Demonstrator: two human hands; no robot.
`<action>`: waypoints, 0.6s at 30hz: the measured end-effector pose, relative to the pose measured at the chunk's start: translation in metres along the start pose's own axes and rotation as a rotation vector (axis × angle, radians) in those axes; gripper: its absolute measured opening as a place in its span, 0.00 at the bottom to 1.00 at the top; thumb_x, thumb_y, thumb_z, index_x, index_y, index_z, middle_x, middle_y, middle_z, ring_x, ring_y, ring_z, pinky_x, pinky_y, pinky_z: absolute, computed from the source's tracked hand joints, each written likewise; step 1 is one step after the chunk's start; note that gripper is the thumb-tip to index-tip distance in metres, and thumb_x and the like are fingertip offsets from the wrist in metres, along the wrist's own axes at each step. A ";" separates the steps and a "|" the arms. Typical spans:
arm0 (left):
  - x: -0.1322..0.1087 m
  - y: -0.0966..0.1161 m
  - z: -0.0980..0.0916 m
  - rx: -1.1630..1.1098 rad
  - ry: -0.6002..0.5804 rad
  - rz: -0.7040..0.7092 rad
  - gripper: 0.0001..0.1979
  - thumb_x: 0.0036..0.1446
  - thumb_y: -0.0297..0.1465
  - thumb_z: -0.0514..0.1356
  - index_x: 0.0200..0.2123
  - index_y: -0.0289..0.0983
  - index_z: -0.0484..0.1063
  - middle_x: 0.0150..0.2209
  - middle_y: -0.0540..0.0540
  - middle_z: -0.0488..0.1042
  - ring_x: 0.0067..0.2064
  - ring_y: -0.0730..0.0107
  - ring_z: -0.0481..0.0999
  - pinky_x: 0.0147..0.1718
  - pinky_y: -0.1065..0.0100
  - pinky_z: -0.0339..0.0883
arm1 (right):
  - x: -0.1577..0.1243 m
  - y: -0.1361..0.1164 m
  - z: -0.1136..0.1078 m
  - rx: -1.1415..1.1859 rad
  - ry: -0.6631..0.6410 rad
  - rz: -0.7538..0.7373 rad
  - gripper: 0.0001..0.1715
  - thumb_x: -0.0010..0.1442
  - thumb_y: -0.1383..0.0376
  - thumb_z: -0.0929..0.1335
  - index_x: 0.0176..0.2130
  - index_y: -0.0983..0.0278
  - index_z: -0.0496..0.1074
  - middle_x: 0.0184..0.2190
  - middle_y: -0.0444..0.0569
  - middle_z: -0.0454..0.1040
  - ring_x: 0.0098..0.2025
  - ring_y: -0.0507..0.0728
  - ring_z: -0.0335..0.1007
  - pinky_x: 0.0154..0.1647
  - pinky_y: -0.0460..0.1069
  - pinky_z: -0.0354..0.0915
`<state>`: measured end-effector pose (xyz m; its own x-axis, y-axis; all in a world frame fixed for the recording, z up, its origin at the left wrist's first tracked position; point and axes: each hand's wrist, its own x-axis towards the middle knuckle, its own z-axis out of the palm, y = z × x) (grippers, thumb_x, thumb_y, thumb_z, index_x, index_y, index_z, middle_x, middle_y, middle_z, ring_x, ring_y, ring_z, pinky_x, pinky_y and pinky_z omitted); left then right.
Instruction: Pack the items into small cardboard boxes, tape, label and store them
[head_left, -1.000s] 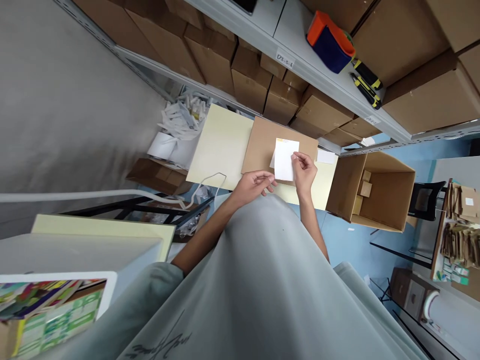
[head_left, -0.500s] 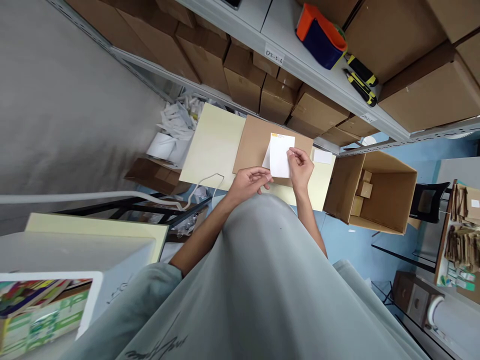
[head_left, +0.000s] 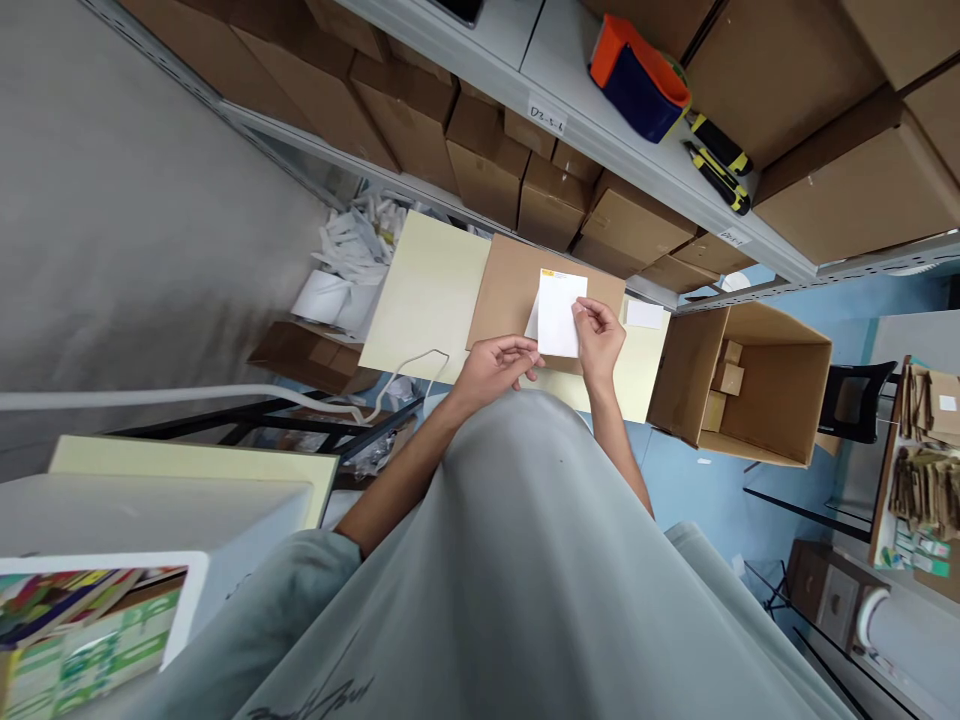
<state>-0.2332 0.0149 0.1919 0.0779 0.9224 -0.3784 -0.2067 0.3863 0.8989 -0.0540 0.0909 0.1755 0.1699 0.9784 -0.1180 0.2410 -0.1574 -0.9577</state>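
Note:
A white paper sheet [head_left: 561,318] with a small orange mark at its top left is held over a flat brown cardboard piece [head_left: 504,285]. My right hand [head_left: 599,338] is closed, pinching the sheet's right edge between thumb and fingers. At the lower left corner, my left hand [head_left: 496,370] has its fingers curled together on the paper; the exact grip is partly hidden. Another white layer [head_left: 532,322] shows behind the sheet's left edge; whether it is a fold or a separate piece, I cannot tell. The cardboard lies on a pale yellow tabletop [head_left: 427,285].
A small white slip [head_left: 643,314] lies on the tabletop's right. Beyond it stands an open carton [head_left: 780,390] with several small boxes inside. Above, a shelf [head_left: 570,80] bears cutters [head_left: 718,178] and an orange-and-blue tape dispenser [head_left: 637,85]. A white cable [head_left: 300,391] runs at left.
Both hands and the paper sheet stay nearly in place. The whole view has shifted very slightly; nothing has visibly been taken hold of or let go.

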 end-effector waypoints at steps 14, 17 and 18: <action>0.002 0.004 -0.009 0.081 0.009 0.056 0.21 0.55 0.49 0.70 0.40 0.38 0.76 0.36 0.41 0.84 0.34 0.61 0.85 0.24 0.69 0.72 | -0.034 -0.015 -0.003 -0.186 -0.224 -0.128 0.21 0.66 0.46 0.74 0.46 0.58 0.83 0.56 0.55 0.80 0.62 0.61 0.74 0.60 0.55 0.72; 0.004 0.003 -0.011 0.121 0.006 0.077 0.19 0.57 0.48 0.69 0.38 0.39 0.76 0.34 0.43 0.83 0.35 0.60 0.85 0.25 0.69 0.72 | -0.048 -0.029 -0.011 -0.117 -0.330 -0.123 0.19 0.67 0.46 0.74 0.44 0.57 0.84 0.50 0.52 0.82 0.56 0.59 0.78 0.59 0.55 0.73; 0.004 0.002 -0.012 0.136 0.001 0.087 0.18 0.57 0.47 0.69 0.38 0.39 0.76 0.34 0.43 0.83 0.35 0.59 0.85 0.25 0.69 0.73 | -0.052 -0.032 -0.012 -0.099 -0.362 -0.101 0.19 0.65 0.46 0.75 0.44 0.57 0.85 0.47 0.51 0.83 0.53 0.59 0.79 0.56 0.54 0.75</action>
<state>-0.2446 0.0196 0.1896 0.0650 0.9523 -0.2982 -0.0785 0.3028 0.9498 -0.0587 0.0429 0.2153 -0.2036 0.9708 -0.1265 0.3336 -0.0526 -0.9412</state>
